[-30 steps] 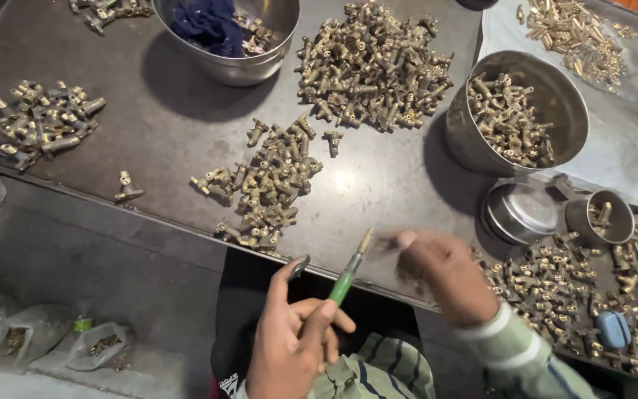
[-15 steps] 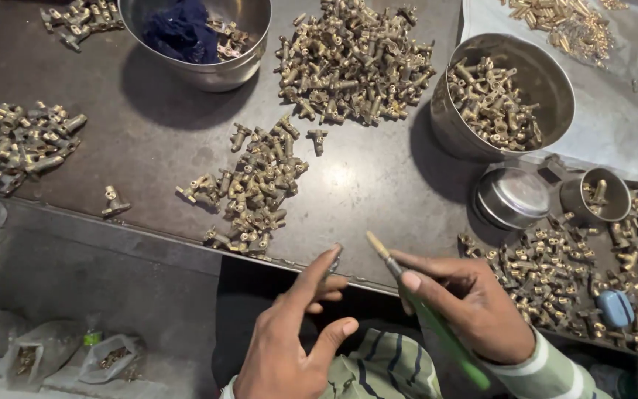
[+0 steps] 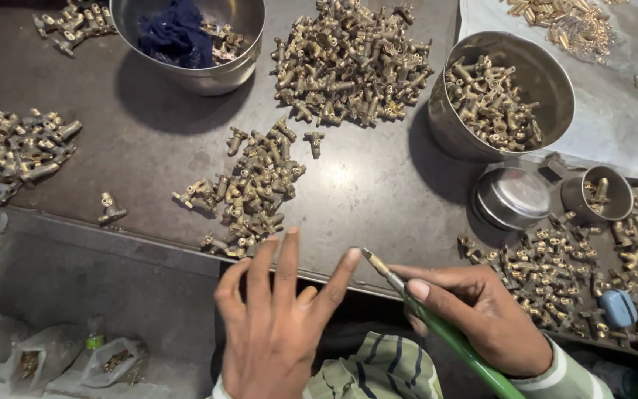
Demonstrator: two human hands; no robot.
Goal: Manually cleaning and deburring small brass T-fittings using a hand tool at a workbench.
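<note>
Screwdriver [image 3: 448,332] passed from left to right hand [image 3: 481,314], gripped | left hand [image 3: 278,325] spread, empty | bowls on table [image 3: 378,207]: two | small cups: two

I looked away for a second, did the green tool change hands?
Yes. The green tool went from the left hand to the right hand, rightward along the table edge.

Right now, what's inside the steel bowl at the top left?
Inside the steel bowl lies a crumpled dark blue cloth with a few small brass fittings beside it. Anything under the cloth is hidden.
</note>
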